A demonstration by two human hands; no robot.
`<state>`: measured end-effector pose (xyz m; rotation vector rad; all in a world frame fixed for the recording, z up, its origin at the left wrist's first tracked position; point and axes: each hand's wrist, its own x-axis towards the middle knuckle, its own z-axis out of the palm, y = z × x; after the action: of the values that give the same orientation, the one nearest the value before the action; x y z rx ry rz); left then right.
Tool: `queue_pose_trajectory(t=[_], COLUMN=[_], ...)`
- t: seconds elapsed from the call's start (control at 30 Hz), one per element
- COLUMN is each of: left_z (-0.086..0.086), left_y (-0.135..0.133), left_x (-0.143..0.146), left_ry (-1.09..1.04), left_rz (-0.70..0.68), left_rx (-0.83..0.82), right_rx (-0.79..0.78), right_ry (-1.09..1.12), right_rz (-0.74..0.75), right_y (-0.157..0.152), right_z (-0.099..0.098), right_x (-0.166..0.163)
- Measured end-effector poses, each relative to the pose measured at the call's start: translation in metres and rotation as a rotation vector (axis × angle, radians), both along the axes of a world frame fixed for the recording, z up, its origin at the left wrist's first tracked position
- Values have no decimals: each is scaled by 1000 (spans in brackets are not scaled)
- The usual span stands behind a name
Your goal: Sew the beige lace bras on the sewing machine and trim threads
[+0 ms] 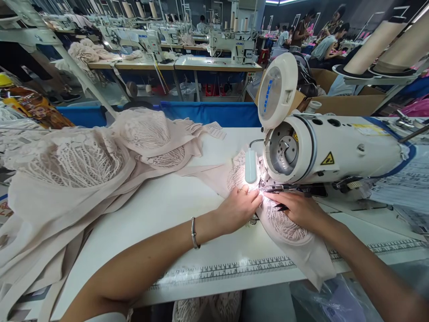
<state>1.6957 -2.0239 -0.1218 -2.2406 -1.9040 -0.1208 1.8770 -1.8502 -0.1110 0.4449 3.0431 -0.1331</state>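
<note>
A pale pink lace bra (284,223) lies under the sewing machine (342,150), its nearer cup hanging toward the table's front edge. Beside the needle area, my left hand (239,208) pinches the bra's fabric with its fingers pressed together. My right hand (303,211) grips the same bra from the other side, its index finger reaching toward the needle. From under that hand stick dark pointed tips (281,207); what they belong to is hidden. A small lamp (250,166) lights the fabric. Glare and fingers cover the needle itself.
A pile of pale pink bras (77,161) covers the table's left side. A ruler strip (234,269) runs along the front edge. Thread cones (375,47) stand at the right. A bottle (33,105) lies at the left. Other machines and people are behind.
</note>
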Motion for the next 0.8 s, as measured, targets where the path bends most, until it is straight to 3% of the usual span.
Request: queue_pose_trajectory(t=[0.8], left_z=[-18], left_y=[13], left_x=[-24], left_ry=[-112], left_rz=[-36], left_rx=[127], right_rx=[-71], right_ry=[96], right_rz=[-28], right_y=[-10], right_z=[-1], right_x=[-4])
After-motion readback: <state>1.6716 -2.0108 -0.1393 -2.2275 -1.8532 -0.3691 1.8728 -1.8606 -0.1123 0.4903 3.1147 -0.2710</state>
